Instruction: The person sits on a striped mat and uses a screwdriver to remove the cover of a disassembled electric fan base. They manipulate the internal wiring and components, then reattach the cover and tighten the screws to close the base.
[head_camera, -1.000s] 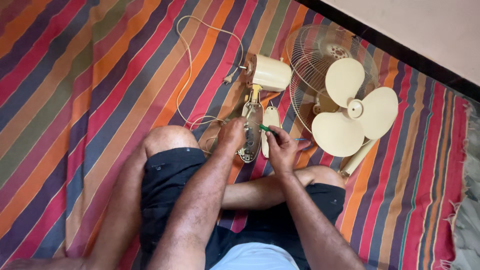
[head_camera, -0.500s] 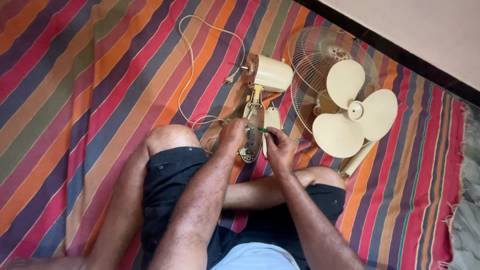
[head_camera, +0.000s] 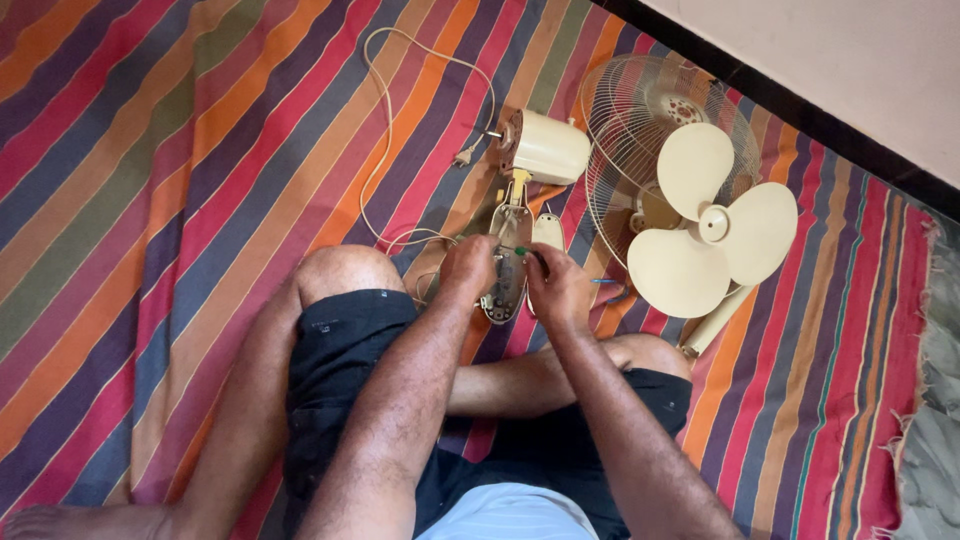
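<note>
Head view, from left to right. A striped mat (head_camera: 150, 150) in red, orange, purple and green covers the floor; the person sits cross-legged on it in dark shorts (head_camera: 350, 350). A cream power cord (head_camera: 385, 130) loops across the mat and ends in a plug (head_camera: 463, 157) near the motor. The left hand (head_camera: 468, 270) has its fingers clenched around the left edge of the opened fan base (head_camera: 507, 270), which lies on the mat just ahead of the knees, its inner parts facing up. The cream motor housing (head_camera: 545, 147) lies just beyond the base, joined to it by a short neck. The right hand (head_camera: 560, 290) touches the right side of the base, its fingers grasping a green-handled screwdriver (head_camera: 522, 251) whose tip is hidden. To the right, a wire fan guard (head_camera: 625, 110) lies flat, with a three-bladed cream fan blade (head_camera: 712, 230) resting partly over it. A cream tube (head_camera: 712, 325) lies beside the right knee.
</note>
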